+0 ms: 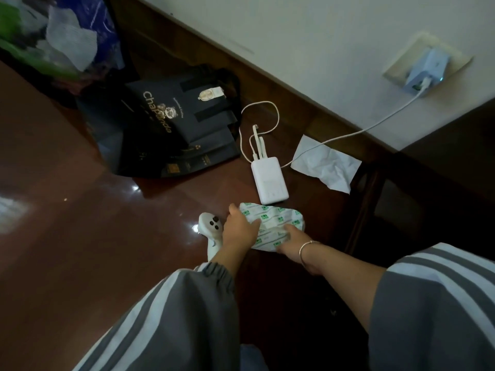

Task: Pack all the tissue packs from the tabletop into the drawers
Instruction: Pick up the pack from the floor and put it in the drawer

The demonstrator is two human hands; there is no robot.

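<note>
Gripping the tissue pack (272,226) from both ends, the left hand (239,228) closes over its near-left edge while the right hand (288,238) presses its lower right side; the pack lies on the brown tabletop (107,236), between a white controller (210,227) and a white power bank (269,179).

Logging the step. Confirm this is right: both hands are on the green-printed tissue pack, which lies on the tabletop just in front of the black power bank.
One detail is wrong: the power bank is white, not black, as the head view shows. The rest holds: left hand and right hand are both on the green-printed tissue pack, lying on the tabletop just in front of it.
</note>
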